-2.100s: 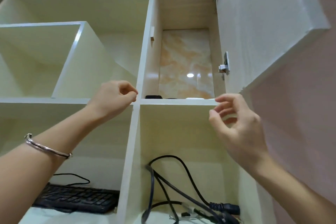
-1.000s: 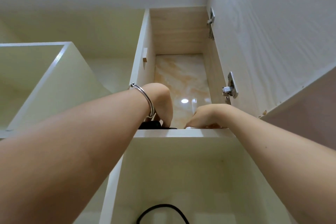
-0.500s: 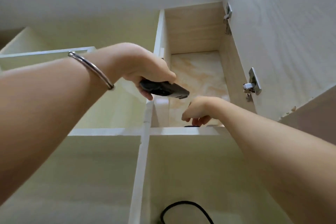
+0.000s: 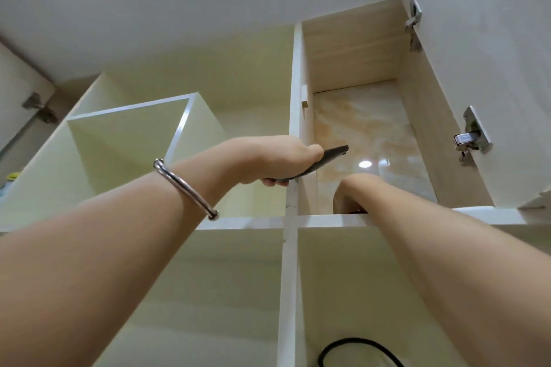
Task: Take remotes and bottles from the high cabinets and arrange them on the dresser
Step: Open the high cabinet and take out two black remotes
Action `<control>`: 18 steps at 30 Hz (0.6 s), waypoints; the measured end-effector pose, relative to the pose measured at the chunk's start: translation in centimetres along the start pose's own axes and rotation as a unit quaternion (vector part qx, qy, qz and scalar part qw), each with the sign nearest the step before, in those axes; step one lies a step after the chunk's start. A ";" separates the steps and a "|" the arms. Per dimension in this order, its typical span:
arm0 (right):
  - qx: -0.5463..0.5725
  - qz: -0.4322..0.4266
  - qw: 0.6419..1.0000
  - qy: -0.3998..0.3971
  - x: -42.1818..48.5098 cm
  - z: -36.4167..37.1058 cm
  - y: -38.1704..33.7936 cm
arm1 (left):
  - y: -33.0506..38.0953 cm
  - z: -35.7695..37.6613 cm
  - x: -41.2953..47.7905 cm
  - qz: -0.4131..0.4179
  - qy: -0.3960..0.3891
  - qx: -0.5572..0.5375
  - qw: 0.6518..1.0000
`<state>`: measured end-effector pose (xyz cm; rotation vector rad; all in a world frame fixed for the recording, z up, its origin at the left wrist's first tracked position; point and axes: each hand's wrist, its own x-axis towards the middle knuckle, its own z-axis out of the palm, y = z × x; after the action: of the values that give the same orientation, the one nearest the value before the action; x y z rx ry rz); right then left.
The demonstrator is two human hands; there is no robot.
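I look steeply up at the high cabinet [image 4: 354,48], whose door [image 4: 483,74] stands open to the right. My left hand [image 4: 268,161], with a metal bangle on the wrist, is shut on a dark remote [image 4: 329,156] held in front of the cabinet's left wall. My right hand [image 4: 351,192] reaches over the shelf edge [image 4: 328,220] into the cabinet, fingers curled downward. A dark sliver shows under those fingers; what it is and whether the hand grips it is hidden by the shelf edge.
Two metal hinges [image 4: 472,135] stick out on the open door's inner side. An open white box compartment [image 4: 128,134] sits to the left. A black cable loop [image 4: 357,350] hangs in the lower compartment. The white vertical divider [image 4: 288,277] runs between my forearms.
My left hand has carried the remote slightly right and tilted it edge-on. My right hand has sunk deeper behind the shelf edge. The camera has tipped further upward.
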<state>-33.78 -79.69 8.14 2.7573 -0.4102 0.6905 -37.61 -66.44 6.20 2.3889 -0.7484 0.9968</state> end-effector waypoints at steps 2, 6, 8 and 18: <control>-0.016 -0.001 1.000 -0.006 0.2 -0.1 0.0 | 0.2 0.3 0.2 -0.005 0.002 0.021 1.000; -0.014 -0.007 0.999 -0.047 -0.1 -0.2 0.2 | 0.1 0.8 0.5 -0.005 0.014 0.075 0.997; 0.004 -0.010 0.999 -0.031 -0.7 -0.1 0.5 | -0.1 0.9 0.5 0.001 0.010 0.076 0.997; 0.219 0.006 0.972 0.081 -4.4 -1.3 3.1 | -1.2 1.7 -1.1 0.021 0.041 -0.106 0.993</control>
<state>-39.07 -81.27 7.65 3.0687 -0.2624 1.1186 -36.68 -66.15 4.04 2.1456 -0.8345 0.9733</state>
